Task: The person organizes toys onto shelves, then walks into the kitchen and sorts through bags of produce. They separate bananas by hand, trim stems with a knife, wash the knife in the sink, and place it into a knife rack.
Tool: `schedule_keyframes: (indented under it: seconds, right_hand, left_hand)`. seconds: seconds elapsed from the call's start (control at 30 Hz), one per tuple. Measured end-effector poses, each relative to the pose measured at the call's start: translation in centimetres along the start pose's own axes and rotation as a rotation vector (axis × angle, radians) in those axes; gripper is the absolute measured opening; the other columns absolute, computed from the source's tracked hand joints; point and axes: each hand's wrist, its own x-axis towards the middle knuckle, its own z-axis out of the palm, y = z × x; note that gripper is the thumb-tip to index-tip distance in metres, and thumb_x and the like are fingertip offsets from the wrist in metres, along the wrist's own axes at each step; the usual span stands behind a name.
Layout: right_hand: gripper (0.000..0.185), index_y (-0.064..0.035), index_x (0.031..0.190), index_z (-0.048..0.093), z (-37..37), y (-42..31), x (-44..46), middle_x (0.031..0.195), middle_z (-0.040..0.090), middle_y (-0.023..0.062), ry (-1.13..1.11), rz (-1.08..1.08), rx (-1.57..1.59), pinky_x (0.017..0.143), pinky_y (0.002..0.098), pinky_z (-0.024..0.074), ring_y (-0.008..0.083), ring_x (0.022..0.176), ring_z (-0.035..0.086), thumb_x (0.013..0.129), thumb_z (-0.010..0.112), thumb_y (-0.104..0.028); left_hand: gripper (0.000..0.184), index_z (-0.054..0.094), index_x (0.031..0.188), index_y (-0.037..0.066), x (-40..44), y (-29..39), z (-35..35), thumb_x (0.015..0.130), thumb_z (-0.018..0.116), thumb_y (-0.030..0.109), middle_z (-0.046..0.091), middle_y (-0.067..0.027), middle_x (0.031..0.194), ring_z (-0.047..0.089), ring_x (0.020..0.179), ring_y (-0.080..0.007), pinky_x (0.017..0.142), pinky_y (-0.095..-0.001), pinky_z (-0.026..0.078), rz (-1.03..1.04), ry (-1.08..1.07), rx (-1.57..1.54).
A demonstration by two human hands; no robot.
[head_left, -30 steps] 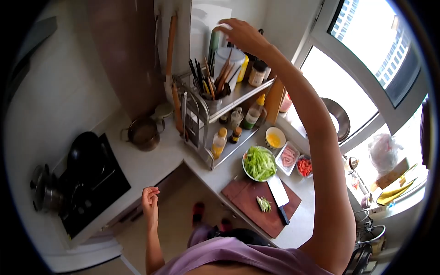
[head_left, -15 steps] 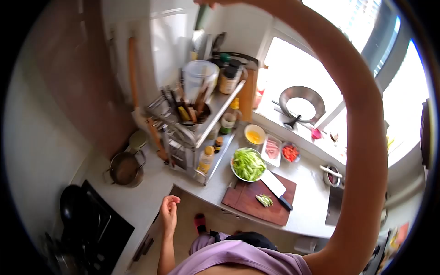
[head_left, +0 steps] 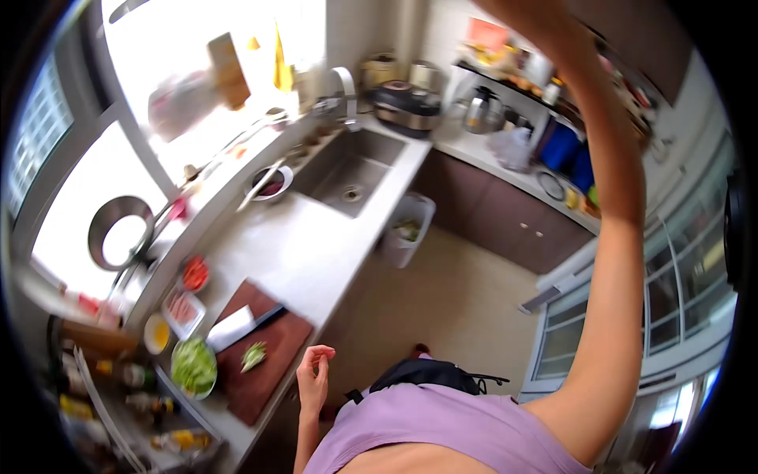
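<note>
My left hand (head_left: pixel 313 374) hangs in the air just off the counter's edge, right of the cutting board, fingers loosely curled, a small gap by the thumb and nothing held. My right arm (head_left: pixel 604 229) is raised high on the right; its hand lies beyond the top edge. On the brown cutting board (head_left: pixel 278 357) are a cleaver (head_left: pixel 233 327) with a black handle and a small pile of sliced green vegetable (head_left: pixel 253 356). A bowl of chopped greens (head_left: pixel 194 368) stands against the board's left side.
Beyond the greens are a bowl of yellow liquid (head_left: pixel 158 334), a tray of sliced meat (head_left: pixel 183 309) and a bowl of red pieces (head_left: pixel 195 273). The sink (head_left: pixel 335 170) is farther along the counter. A waste bin (head_left: pixel 410 229) stands on the floor; glass-fronted cabinets (head_left: pixel 659 276) are right.
My view has swung right, from the stove and utensil rack toward the sink and far cabinets. My right arm stays raised; my left hand stays low and free. The board's items look unmoved.
</note>
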Motion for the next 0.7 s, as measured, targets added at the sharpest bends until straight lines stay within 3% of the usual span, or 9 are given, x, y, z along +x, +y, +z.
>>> schedule_keyframes:
  seconds: [0.03,0.07,0.13,0.2,0.27,0.43,0.53,0.6,0.7]
  right_hand:
    - [0.015,-0.0107,0.102,0.059,-0.3,3.1,-5.6,0.07,0.062,0.0045,-0.175,0.245,0.027,0.052,0.032,0.0475,0.0151,0.056,0.059,0.094,0.055,-0.022]
    - [0.013,-0.0093,0.101,0.057,1.1,6.8,-12.8,0.072,0.063,0.0063,-0.14,0.269,0.127,0.053,0.0347,0.0504,0.0168,0.059,0.064,0.094,0.054,-0.02]
    - [0.024,-0.006,0.108,0.052,3.8,13.1,-24.4,0.066,0.049,-0.0004,-0.172,0.695,0.466,0.046,0.0245,0.0412,0.0083,0.045,0.048,0.098,0.052,-0.028]
    - [0.028,-0.0026,0.108,0.052,5.9,17.0,-34.6,0.066,0.052,0.0041,-0.069,0.895,0.645,0.042,0.0256,0.0407,0.0083,0.044,0.046,0.098,0.052,-0.029]
    - [0.028,-0.0061,0.11,0.052,5.5,18.7,-40.2,0.067,0.045,-0.0043,-0.09,1.304,0.96,0.043,0.0174,0.0359,0.0019,0.046,0.038,0.1,0.048,-0.032]
    - [0.016,-0.0079,0.104,0.051,11.3,24.6,-51.4,0.068,0.04,-0.004,0.224,1.242,0.805,0.041,0.0175,0.0298,0.0006,0.052,0.037,0.101,0.047,-0.023]
    - [0.017,-0.0072,0.102,0.052,13.5,29.2,-54.5,0.067,0.041,-0.0059,0.152,1.427,0.907,0.041,0.0172,0.0284,0.0004,0.048,0.034,0.099,0.052,-0.024]
    - [0.027,-0.0086,0.09,0.054,15.0,33.0,-55.2,0.059,0.03,-0.0114,0.042,1.485,0.864,0.042,0.0186,0.0231,-0.0018,0.05,0.032,0.099,0.052,-0.034]
    - [0.032,-0.0061,0.088,0.054,19.7,39.3,-59.3,0.055,0.042,0.0017,-0.127,1.285,0.45,0.046,0.0277,0.0312,0.0156,0.049,0.045,0.097,0.053,-0.037]
  left_hand:
    - [0.013,0.06,0.098,0.0,2.3,0.1,2.9,0.094,0.048,-0.001,0.066,-0.0061,0.09,0.064,0.087,-0.0133,0.081,-0.0265,0.049,0.016,-0.077,0.013]
    - [0.014,0.06,0.098,0.0,4.1,-0.2,6.0,0.094,0.047,-0.002,0.066,-0.0061,0.09,0.064,0.087,-0.0134,0.08,-0.0263,0.049,0.037,-0.138,0.029]
    - [0.014,0.06,0.098,0.0,9.1,1.3,12.9,0.094,0.047,-0.002,0.066,-0.0066,0.09,0.064,0.086,-0.0137,0.079,-0.0264,0.049,0.074,-0.239,0.035]
    - [0.014,0.06,0.097,0.0,11.9,2.5,17.6,0.093,0.048,-0.002,0.067,-0.0075,0.09,0.064,0.085,-0.0143,0.076,-0.0265,0.049,0.094,-0.368,0.075]
    - [0.013,0.061,0.099,0.001,15.3,4.0,21.9,0.092,0.051,-0.001,0.066,-0.0074,0.089,0.064,0.083,-0.0152,0.071,-0.0268,0.048,0.126,-0.416,0.146]
    - [0.016,0.062,0.099,0.001,24.3,4.7,29.1,0.09,0.051,-0.004,0.066,-0.0077,0.091,0.063,0.082,-0.0156,0.072,-0.0268,0.049,0.165,-0.424,0.186]
    - [0.022,0.063,0.097,0.001,31.6,4.7,32.4,0.083,0.05,-0.009,0.066,-0.0099,0.094,0.064,0.084,-0.0202,0.074,-0.0283,0.05,0.193,-0.41,0.249]
    - [0.022,0.064,0.094,0.001,38.2,4.8,35.2,0.08,0.053,-0.01,0.066,-0.0108,0.093,0.064,0.084,-0.0226,0.074,-0.03,0.051,0.39,-0.372,0.258]
    - [0.022,0.064,0.092,0.002,51.1,7.9,40.3,0.076,0.057,-0.011,0.065,-0.0124,0.087,0.064,0.083,-0.0283,0.072,-0.0324,0.051,0.645,-0.382,0.394]
